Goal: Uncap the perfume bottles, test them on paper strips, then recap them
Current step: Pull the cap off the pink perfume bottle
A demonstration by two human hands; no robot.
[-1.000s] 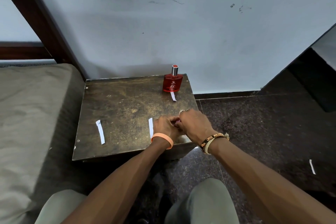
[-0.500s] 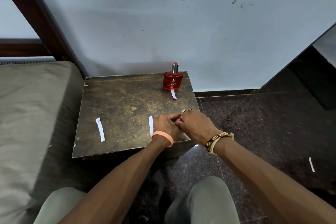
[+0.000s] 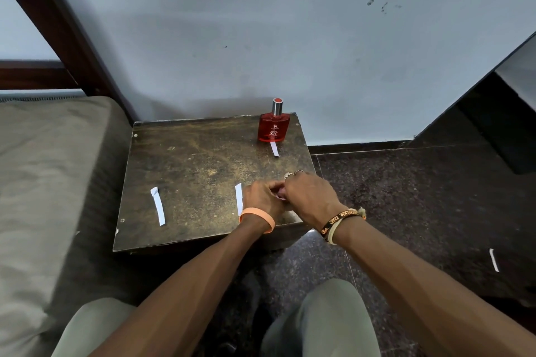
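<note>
left hand (image 3: pixel 261 197) and right hand (image 3: pixel 310 197) meet over the near right part of the worktop (image 3: pixel 197 159), knuckles almost touching. fingers of both hands are curled inward and pinch a small pinkish object (image 3: pixel 280 196) between them; only a sliver of it shows, so what it is cannot be told. the left wrist carries an orange wristband (image 3: pixel 258 216); the right wrist carries a black lettered bracelet (image 3: pixel 342 219) with a pale band beside it, and two rings (image 3: pixel 293 174) sit on the right fingers.

red perfume bottle (image 3: pixel 273 129): upright at the far right corner of the worktop, close to the wall (image 3: pixel 290 38), well apart from the hands, with its silver cap (image 3: pixel 277 106) on. a short paper strip (image 3: pixel 274 149) lies just in front of the bottle, its far end at the bottle's base.

middle paper strip (image 3: pixel 238 197): flat on the worktop just beside the left hand, its near end hidden behind the wristband. left paper strip (image 3: pixel 158 206): flat near the left front of the worktop, far end slightly folded, well apart from both hands. a further paper strip (image 3: pixel 494 260) lies on the dark speckled floor (image 3: pixel 406 197) to the right.

surroundings: a grey mattress (image 3: pixel 43 168) abuts the worktop's left side, under a dark wooden frame (image 3: pixel 58 23); the person's knees (image 3: pixel 324 322), in grey-green cloth, fill the bottom edge.
</note>
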